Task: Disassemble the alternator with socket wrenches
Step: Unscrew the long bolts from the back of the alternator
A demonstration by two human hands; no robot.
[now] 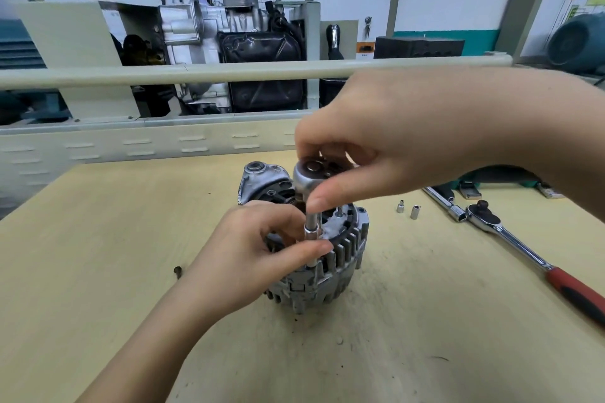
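The alternator (314, 249) stood on the worktop (98, 271). Your right hand (386, 137) gripped the ratchet (311, 175) head; your left hand (258, 255) pinched its socket (311, 232) above the alternator.

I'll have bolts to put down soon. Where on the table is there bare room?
Bare table left of the alternator, beyond the small bolt, and along the near edge. Right is crowded: two sockets and the red-handled ratchet.

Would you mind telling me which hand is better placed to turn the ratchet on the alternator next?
The right hand: its fingers already grip the ratchet head from above. The left hand pinches the socket lower down, steadying it on the alternator.
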